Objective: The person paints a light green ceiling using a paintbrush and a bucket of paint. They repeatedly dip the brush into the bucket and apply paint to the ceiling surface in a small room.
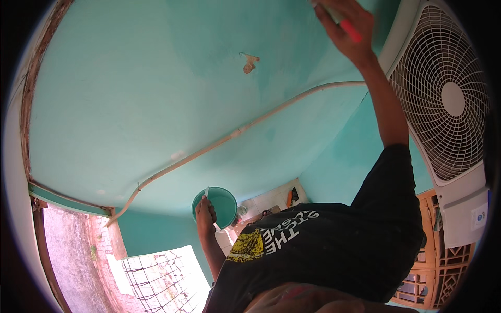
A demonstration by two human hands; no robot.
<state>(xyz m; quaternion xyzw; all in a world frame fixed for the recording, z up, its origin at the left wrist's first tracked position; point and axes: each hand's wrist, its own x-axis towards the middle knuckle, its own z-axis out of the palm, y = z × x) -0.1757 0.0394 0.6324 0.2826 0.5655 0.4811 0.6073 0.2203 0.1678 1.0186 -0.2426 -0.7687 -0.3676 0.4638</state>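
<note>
My right hand (348, 28) is raised high at the upper right, against the turquoise wall (156, 78). Its fingers are closed round a tool with a pinkish-red handle (351, 31); the working end lies at the picture's upper edge, too cut off to name its kind. Darker, damp-looking patches show on the wall near that hand. Low in the middle, my left hand (205, 211) is closed at the side of a green bucket (224, 201), on what looks like its pale handle. The bucket's inside looks turquoise; how full it is, I cannot tell.
A pale pipe (240, 129) runs slantwise along the wall, below a peeled patch (250, 63). An air-conditioner outdoor unit (443, 99) stands close to my right arm. Below are floor tiles with an orange-handled object (289, 197), and a window grille (156, 279) at lower left.
</note>
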